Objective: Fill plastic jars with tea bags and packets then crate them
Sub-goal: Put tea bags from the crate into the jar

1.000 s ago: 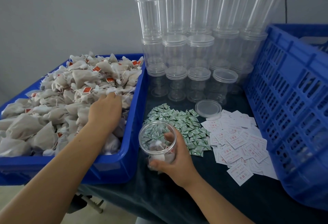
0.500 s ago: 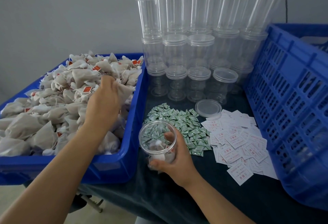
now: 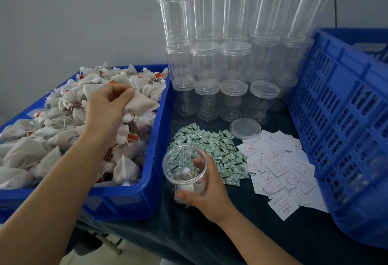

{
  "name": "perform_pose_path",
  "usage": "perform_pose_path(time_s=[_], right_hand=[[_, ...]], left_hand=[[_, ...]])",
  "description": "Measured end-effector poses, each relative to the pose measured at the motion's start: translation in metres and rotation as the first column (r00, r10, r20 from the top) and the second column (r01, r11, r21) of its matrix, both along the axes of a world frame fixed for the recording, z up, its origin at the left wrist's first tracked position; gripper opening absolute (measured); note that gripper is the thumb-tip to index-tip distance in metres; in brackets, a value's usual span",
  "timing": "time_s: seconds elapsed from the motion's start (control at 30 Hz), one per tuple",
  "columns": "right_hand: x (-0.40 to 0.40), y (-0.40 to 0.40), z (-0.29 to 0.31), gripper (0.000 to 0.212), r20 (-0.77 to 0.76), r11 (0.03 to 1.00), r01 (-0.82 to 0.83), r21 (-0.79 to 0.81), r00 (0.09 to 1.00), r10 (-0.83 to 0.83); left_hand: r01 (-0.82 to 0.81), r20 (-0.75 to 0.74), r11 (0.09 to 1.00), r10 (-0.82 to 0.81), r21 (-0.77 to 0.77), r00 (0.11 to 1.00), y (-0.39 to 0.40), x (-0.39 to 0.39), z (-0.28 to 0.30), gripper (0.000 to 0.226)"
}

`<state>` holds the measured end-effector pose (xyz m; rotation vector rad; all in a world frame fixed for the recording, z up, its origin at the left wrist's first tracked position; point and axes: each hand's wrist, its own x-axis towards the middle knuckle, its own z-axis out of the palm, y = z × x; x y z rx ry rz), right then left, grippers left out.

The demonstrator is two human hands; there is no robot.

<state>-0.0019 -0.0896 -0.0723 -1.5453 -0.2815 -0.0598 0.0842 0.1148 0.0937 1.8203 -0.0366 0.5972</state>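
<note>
**Early in filling the open jar, next tea bag lifted from the bin**

Lower centre of frame: right hand [image 3: 206,191] wraps its fingers round the open jar [image 3: 184,172], which is tilted toward the camera over the dark worktop [image 3: 241,229]. Only a couple of tea bags show at the jar's bottom, so the fill looks barely started. Left of centre: left hand [image 3: 107,107] pinches one tea bag [image 3: 139,104] between thumb and fingertips, raised just above the heap in the blue bin [image 3: 130,199]. Against the frame 1.0 s ago the left hand has come up out of the heap, where it lay palm-down, and now carries a bag; jar and right hand are unchanged.

Centre right: pile of green packets [image 3: 212,147] and, beside it, a spread of white paper slips [image 3: 279,170], both untouched on the worktop. A loose lid [image 3: 245,128] lies just beyond them, probably the open jar's.

Far centre: stacked empty lidded jars [image 3: 226,63] against the wall, many left to fill. Right edge: blue crate [image 3: 346,128]; its inside is mostly hidden, no filled jars visible

Left to do: more bags, packets, lid on, crate it, then repeat for the stack
</note>
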Motion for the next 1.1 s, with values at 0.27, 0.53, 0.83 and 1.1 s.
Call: perform_pose_path(time_s=[0.27, 0.53, 0.83, 1.1], right_hand=[[0.002, 0.000, -0.003, 0.098, -0.006, 1.000, 0.000, 0.003, 1.000, 0.000], [0.001, 0.000, -0.001, 0.095, -0.005, 0.999, -0.011, 0.034, 1.000, 0.011], [0.006, 0.003, -0.003, 0.101, 0.004, 0.995, -0.012, 0.096, 1.000, 0.012], [0.007, 0.001, -0.006, 0.100, 0.012, 0.999, -0.003, 0.053, 1.000, 0.003]], left_hand=[[0.276, -0.085, 0.957, -0.284, -0.093, 0.955, -0.016, -0.015, 0.043, 0.018], [0.593, -0.276, 0.799, -0.551, 0.097, 0.788, -0.056, -0.040, 0.046, 0.034], [0.787, -0.636, 0.553, -0.511, 0.273, 0.579, -0.077, -0.047, 0.010, 0.034], [0.443, -0.388, 0.275, -0.232, 0.854, 0.892, -0.081, -0.061, 0.005, 0.027]])
